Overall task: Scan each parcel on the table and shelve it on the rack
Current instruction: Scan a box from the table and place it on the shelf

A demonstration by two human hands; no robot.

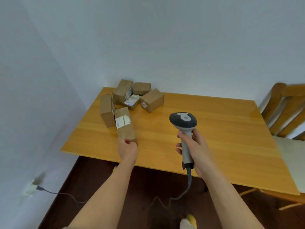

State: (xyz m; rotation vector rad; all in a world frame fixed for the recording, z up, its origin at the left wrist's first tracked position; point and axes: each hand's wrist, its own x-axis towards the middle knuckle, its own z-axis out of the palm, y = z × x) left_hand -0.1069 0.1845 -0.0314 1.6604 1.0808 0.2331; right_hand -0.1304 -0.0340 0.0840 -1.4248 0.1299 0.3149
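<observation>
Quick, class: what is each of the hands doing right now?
Left hand: grips the near end of the long parcel.
Right hand: holds the barcode scanner by its handle.

1. A plain room in a home: bare pale walls [148, 38] meet in a corner at 11 o'clock.
2. A wooden dining table [214, 129] at centre, a matching slatted chair [283, 109] at 3 o'clock.
3. Dark wood floor [79, 182] and a wall socket [31, 187] at 8 o'clock.
</observation>
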